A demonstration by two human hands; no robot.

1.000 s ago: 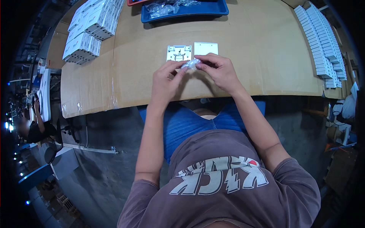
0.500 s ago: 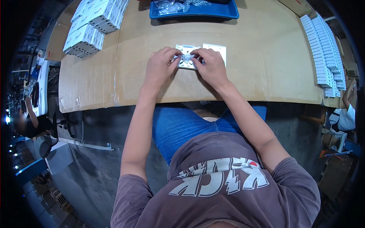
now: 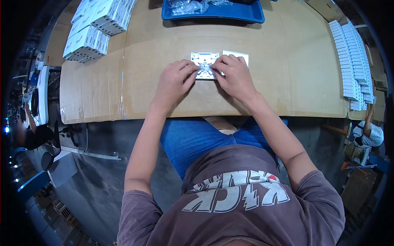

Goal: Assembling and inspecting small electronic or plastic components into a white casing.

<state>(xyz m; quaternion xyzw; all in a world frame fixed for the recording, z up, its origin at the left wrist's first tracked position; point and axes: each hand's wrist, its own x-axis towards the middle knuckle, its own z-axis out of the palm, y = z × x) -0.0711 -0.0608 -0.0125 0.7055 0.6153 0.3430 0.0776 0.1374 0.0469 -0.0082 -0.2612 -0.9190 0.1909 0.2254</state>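
In the middle of the table lies a shallow white box (image 3: pixel 205 55) with small white and dark parts showing in it. My left hand (image 3: pixel 176 78) is over its left side, thumb and fingers pinched together. From the right, my right hand (image 3: pixel 235 78) reaches over the box, its fingers pinched as well. Between the two sets of fingertips is a small clear plastic packet (image 3: pixel 204 68), shiny and partly hidden by the fingers. A flat white panel (image 3: pixel 237 54) lies right beside the box, partly covered by my right hand.
A blue tray (image 3: pixel 213 17) with crumpled clear plastic stands at the far edge. Stacks of white boxes (image 3: pixel 88 43) stand far left, and more white boxes (image 3: pixel 349 61) are piled at the right. Cardboard (image 3: pixel 156 102) covers the table. Other people are at both sides.
The view has shifted slightly, so the table sits lower. My fingertips have drawn a little apart over the box, and more of its inside shows between them.
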